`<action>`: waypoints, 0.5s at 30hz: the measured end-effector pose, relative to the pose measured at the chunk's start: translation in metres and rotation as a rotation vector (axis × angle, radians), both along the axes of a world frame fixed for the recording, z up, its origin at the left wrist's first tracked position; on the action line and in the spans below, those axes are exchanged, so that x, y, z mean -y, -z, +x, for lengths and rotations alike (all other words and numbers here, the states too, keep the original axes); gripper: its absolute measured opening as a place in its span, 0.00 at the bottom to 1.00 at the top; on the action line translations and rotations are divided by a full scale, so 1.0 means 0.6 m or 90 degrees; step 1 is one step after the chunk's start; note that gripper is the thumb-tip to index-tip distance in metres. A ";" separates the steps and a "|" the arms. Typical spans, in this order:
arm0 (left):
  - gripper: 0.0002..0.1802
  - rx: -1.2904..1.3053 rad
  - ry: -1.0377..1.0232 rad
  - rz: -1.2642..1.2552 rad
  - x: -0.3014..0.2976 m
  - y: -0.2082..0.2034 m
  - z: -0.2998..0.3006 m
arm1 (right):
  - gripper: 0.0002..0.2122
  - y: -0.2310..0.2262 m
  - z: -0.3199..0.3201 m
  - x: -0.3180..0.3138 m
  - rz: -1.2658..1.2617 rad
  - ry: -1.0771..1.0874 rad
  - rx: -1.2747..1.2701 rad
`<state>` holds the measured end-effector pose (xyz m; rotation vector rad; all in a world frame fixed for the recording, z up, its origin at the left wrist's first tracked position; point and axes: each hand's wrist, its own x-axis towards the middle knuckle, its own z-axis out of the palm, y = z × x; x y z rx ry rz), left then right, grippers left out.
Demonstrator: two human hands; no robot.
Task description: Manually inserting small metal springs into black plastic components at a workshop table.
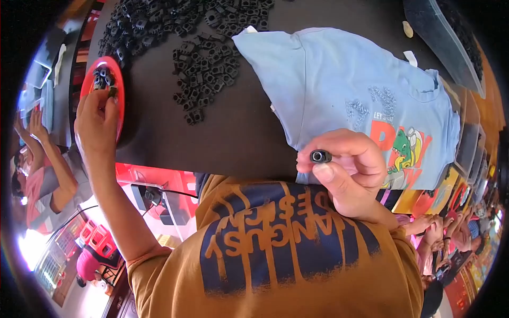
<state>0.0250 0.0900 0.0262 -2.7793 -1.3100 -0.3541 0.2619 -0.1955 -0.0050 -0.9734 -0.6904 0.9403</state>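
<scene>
My right hand (352,172) pinches a small black plastic part (320,156) between thumb and fingers, its round metal-rimmed opening facing up. That hand is raised at the near edge of the table, beside a light blue T-shirt (323,69). At the far left, my left hand (96,119) reaches into a red plate (120,114). Its fingers close on a small dark part (112,91) at the fingertips, partly hidden by them. More small parts (103,77) lie in the plate just beyond the fingers.
Black plastic parts form a large pile (159,24) at the back of the dark table (238,140) and a smaller cluster (204,74) nearer me. A clear plastic bin (445,40) stands at the right. Other people (50,164) sit on both sides.
</scene>
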 end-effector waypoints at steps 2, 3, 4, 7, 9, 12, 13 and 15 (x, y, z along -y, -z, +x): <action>0.08 0.015 0.004 0.006 0.003 0.002 -0.003 | 0.12 0.005 0.002 0.002 0.016 -0.011 -0.005; 0.09 0.031 -0.004 -0.008 0.009 -0.001 0.002 | 0.12 0.006 0.003 0.004 0.029 -0.011 -0.013; 0.09 0.045 -0.013 -0.020 0.018 -0.005 0.010 | 0.12 0.008 0.003 0.005 0.043 -0.013 -0.023; 0.08 0.169 -0.019 -0.034 0.051 -0.013 0.032 | 0.12 0.009 0.002 0.009 0.049 -0.017 -0.021; 0.06 0.161 0.014 -0.029 0.075 -0.019 0.052 | 0.12 0.010 0.002 0.009 0.046 -0.015 -0.011; 0.04 0.183 0.094 -0.079 0.121 -0.014 0.083 | 0.12 0.011 0.003 0.008 0.042 -0.023 -0.005; 0.04 0.179 0.099 -0.130 0.140 -0.016 0.093 | 0.12 0.011 0.005 0.008 0.042 -0.026 -0.004; 0.06 0.160 0.154 -0.134 0.163 -0.011 0.103 | 0.12 0.009 0.004 0.006 0.044 -0.031 -0.001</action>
